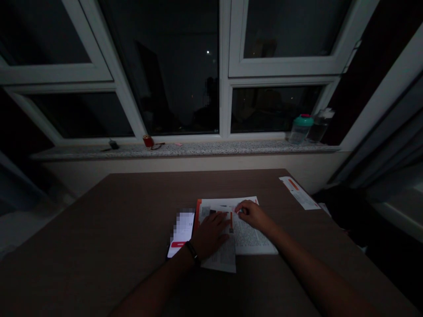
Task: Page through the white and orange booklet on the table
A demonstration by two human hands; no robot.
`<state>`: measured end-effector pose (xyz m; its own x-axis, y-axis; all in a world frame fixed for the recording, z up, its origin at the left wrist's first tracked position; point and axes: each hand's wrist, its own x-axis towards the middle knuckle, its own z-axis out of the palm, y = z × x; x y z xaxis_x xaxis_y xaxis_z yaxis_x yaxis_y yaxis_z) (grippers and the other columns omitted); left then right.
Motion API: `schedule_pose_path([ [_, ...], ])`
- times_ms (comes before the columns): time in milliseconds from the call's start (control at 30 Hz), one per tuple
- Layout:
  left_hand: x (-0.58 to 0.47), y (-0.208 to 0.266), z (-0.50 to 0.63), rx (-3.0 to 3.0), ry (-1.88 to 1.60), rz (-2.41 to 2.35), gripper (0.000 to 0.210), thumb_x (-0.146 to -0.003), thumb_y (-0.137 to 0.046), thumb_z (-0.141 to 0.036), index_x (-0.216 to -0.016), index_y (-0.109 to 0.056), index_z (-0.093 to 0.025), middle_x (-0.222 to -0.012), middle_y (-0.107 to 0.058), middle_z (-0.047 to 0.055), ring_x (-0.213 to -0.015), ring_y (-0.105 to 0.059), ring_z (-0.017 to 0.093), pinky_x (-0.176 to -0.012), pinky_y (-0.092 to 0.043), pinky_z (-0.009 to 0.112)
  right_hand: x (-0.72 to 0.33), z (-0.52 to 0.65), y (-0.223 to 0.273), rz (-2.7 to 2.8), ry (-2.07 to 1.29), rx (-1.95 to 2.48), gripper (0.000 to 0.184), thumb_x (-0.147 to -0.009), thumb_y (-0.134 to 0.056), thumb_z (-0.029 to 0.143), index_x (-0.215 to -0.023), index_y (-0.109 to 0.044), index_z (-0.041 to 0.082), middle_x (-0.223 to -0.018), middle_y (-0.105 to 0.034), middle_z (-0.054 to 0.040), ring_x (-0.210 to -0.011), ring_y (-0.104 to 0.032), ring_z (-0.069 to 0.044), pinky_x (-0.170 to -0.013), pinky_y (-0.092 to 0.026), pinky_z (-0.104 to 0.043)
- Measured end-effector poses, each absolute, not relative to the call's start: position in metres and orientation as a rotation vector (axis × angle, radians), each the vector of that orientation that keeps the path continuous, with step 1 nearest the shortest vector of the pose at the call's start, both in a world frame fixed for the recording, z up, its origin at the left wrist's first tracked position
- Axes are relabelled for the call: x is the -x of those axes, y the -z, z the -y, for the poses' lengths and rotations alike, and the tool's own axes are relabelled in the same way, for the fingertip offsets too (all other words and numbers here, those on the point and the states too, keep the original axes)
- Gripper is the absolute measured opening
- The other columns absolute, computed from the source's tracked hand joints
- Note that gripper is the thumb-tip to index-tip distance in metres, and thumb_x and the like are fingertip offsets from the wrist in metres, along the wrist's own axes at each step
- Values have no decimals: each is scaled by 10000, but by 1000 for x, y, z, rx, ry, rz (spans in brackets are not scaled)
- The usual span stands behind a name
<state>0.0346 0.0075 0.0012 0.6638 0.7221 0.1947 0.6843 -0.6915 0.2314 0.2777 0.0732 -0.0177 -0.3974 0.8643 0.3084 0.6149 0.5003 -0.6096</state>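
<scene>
A printed page or booklet [254, 237] with an orange left edge lies on the table. On top of it rests a narrower printed paper strip [220, 263], which hangs past the page's lower edge. My left hand [210, 233], fingers stretched out and a dark band at the wrist, is laid over the strip. Just right of the strip's upper part, my right hand [253, 214] is closed in a pinch over the page. Whatever its fingertips hold is too small and dark to make out. A lit phone [183, 231] lies left of the page, beside my left hand.
The brown table [115, 220] reaches to the window wall. Another printed paper strip [300, 193] lies by its right edge. On the stone sill [205, 149] stand a teal-lidded bottle [300, 129], a clear bottle [320, 125] and a small red container [148, 141].
</scene>
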Motion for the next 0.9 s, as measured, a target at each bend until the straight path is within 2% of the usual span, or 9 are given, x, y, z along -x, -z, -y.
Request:
schedule_pose_path([
  [200, -34, -1, -6, -2730, -395, -1166, 536, -926, -609, -309, -1423, -411, -280, -1512, -395, 81, -1399, -330, 284, -1110, -327, 507, -278, -57, 16, 2188, -649, 1121, 198, -685, -666, 66, -793, -723, 222, -702, -521, 18, -713, -527, -158, -686, -401, -263],
  [333, -33, -1, -6, -2732, -402, -1157, 545, -922, -613, -326, -1425, -410, -279, -1514, -391, 83, -1398, -331, 295, -1107, -331, 517, -274, -49, 12, 2090, -665, 1006, 116, -744, -678, 106, -798, -687, 208, -864, -600, -26, -877, -576, -188, -790, -429, -296],
  [400, -32, -1, -7, -2737, -397, -1147, 561, -915, -622, -324, -1430, -407, -270, -1514, -392, 86, -1396, -333, 300, -1109, -330, 515, -273, -49, 12, 2007, -678, 978, 64, -786, -668, 144, -757, -647, 197, -882, -631, -38, -904, -587, -195, -827, -432, -312],
  [500, -32, -3, -7, -2743, -388, -1122, 566, -914, -621, -329, -1433, -403, -267, -1511, -396, 84, -1389, -339, 304, -1104, -334, 511, -270, -52, 17, 1931, -701, 1047, 112, -837, -636, 200, -730, -604, 196, -823, -646, -29, -814, -597, -184, -755, -438, -298],
  [633, -33, -9, -6, -2741, -419, -1085, 482, -925, -601, -331, -1380, -457, -267, -1460, -457, 72, -1345, -382, 293, -1085, -346, 494, -266, -54, 20, 1892, -705, 1126, 136, -825, -641, 205, -715, -561, 199, -715, -591, 6, -675, -549, -157, -632, -402, -261],
  [800, -37, -17, -5, -2741, -419, -1080, 362, -930, -608, -301, -1280, -527, -253, -1313, -560, 53, -1214, -473, 263, -1006, -402, 438, -262, -47, 12, 1989, -764, 1029, 169, -789, -678, 182, -719, -525, 201, -771, -607, 7, -682, -527, -141, -621, -390, -238],
  [900, -38, -18, -5, -2747, -418, -1082, 321, -922, -633, -300, -1229, -554, -248, -1276, -573, 44, -1184, -485, 255, -979, -412, 414, -262, -44, 8, 2121, -816, 985, 166, -756, -696, 156, -734, -538, 201, -731, -581, 24, -653, -511, -131, -588, -369, -220],
])
